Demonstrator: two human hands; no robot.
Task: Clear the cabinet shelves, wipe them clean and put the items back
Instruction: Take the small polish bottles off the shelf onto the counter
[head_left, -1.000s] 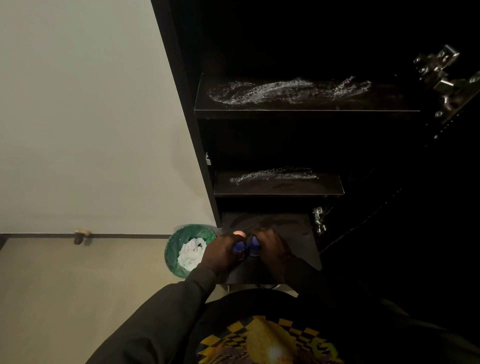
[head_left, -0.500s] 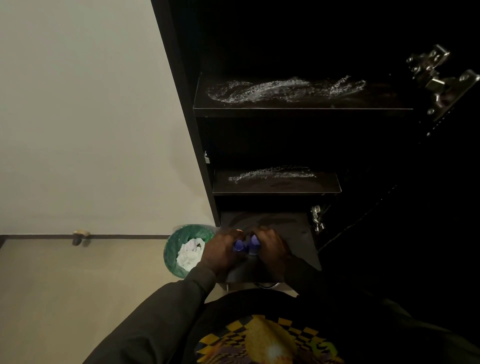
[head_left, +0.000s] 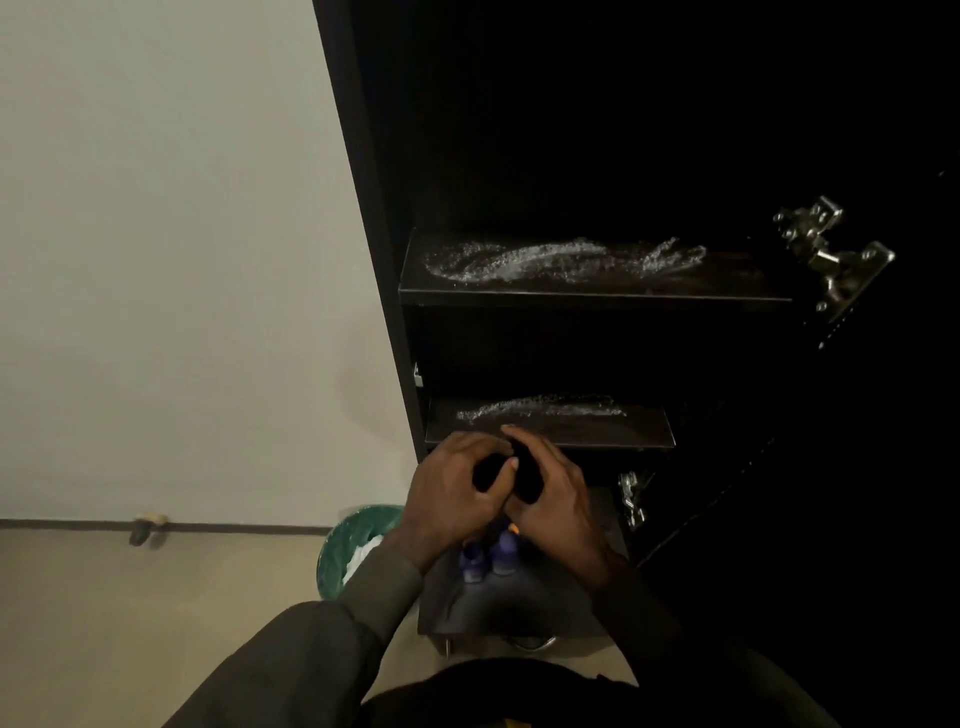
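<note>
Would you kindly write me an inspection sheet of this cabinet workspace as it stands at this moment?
Surface: upper shelf and middle shelf both carry white foamy streaks, not wiped off.
Job's things: two purple-capped bottles stand side by side on the bottom shelf.
Clutter: green bin with white crumpled waste, on the floor left of the cabinet.
Hands: left hand and right hand are raised together in front of the middle shelf, curled round a dark object; what it is cannot be told.
Cables: nothing seen.
Surroundings: pale wall, beige floor, door stop at the skirting, metal hinge on the open door.
</note>
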